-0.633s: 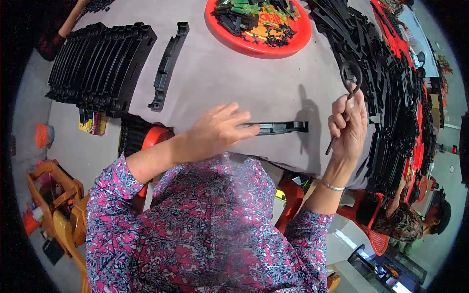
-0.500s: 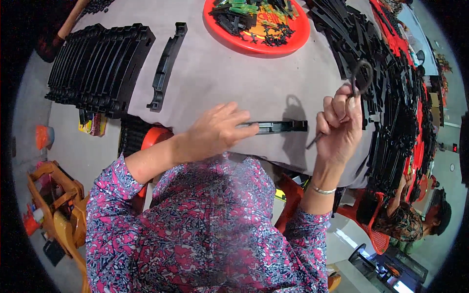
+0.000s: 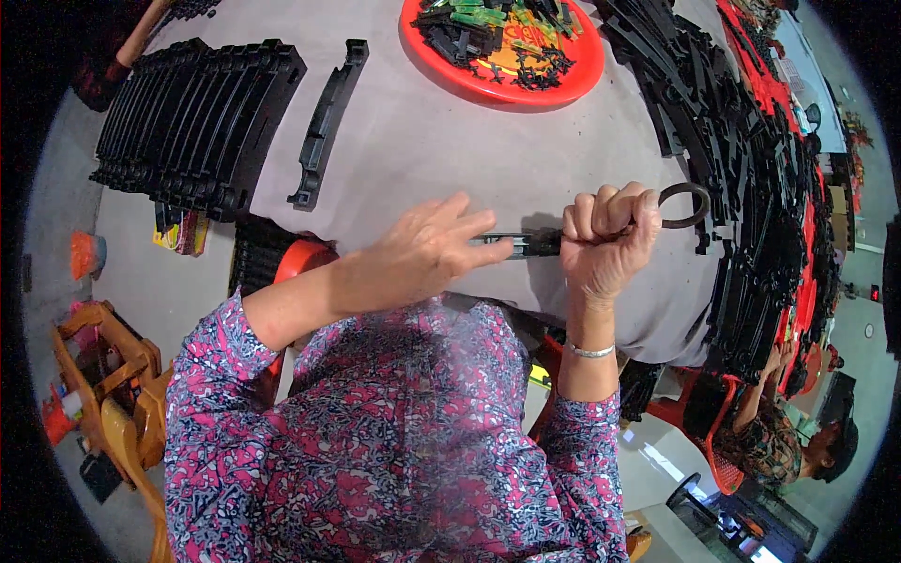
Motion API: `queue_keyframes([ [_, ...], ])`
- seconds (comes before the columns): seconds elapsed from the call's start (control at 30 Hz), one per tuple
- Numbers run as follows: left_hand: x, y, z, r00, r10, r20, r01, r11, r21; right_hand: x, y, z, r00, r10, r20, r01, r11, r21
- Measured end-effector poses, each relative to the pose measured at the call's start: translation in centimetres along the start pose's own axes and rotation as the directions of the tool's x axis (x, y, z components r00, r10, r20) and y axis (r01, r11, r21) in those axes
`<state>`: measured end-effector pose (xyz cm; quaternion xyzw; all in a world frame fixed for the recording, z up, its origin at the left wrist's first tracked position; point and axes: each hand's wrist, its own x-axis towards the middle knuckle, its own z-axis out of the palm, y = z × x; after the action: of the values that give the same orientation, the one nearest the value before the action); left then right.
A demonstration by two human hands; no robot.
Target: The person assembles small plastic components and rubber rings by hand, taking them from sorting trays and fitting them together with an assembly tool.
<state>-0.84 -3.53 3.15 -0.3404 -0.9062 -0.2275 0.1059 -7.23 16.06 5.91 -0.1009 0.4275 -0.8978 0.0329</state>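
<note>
In front of me on the cloth-covered table lies a narrow black plastic strip (image 3: pixel 528 246) with a channel along it. My left hand (image 3: pixel 427 242) grips its left part between thumb and fingers, hiding that end. Over its right end my right hand (image 3: pixel 605 239) is closed in a fist around a dark rod tool with a ring handle (image 3: pixel 706 202). The ring sticks out to the right of the fist. The rod's tip is hidden by the hand, so I cannot tell whether it touches the strip.
A similar black strip (image 3: pixel 326 131) lies alone farther left, beside a row of upright strips (image 3: pixel 192 127). A red plate (image 3: pixel 507 94) at the far side holds small green and black pieces. Black parts (image 3: pixel 751 216) are heaped along the right, with another person (image 3: pixel 774 446) beyond.
My right hand has moved left and down from the raised position, bringing the ring-handled rod to the strip's right end. The rod's ring now points right instead of up. My left hand stays on the strip.
</note>
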Motion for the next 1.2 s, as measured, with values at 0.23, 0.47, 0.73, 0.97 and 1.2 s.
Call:
queue_keyframes([
  [0.23,0.3,0.3,-0.4,1.000,0.003,0.006,-0.004,0.999,0.049,-0.1,1.0,-1.0,0.994,0.025,0.107,-0.024,1.000,-0.006],
  [0.47,0.4,0.4,-0.4,0.996,-0.039,0.079,0.038,0.999,0.013,-0.8,1.2,-0.8,0.987,0.067,0.146,-0.055,0.995,-0.087],
  [0.73,0.6,0.2,-0.3,0.996,-0.031,0.088,0.033,0.999,-0.022,-1.5,1.6,-0.3,0.980,0.076,0.181,-0.030,0.969,-0.245],
  [0.97,0.9,0.1,-0.4,0.990,-0.017,0.144,0.025,0.998,-0.057,-1.9,2.1,-0.3,0.989,0.055,0.140,-0.014,0.959,-0.283],
  [1.2,0.8,0.5,-0.5,0.997,-0.012,0.079,0.011,1.000,0.010,-0.3,1.0,-1.2,0.992,0.053,0.117,-0.054,0.999,0.005],
])
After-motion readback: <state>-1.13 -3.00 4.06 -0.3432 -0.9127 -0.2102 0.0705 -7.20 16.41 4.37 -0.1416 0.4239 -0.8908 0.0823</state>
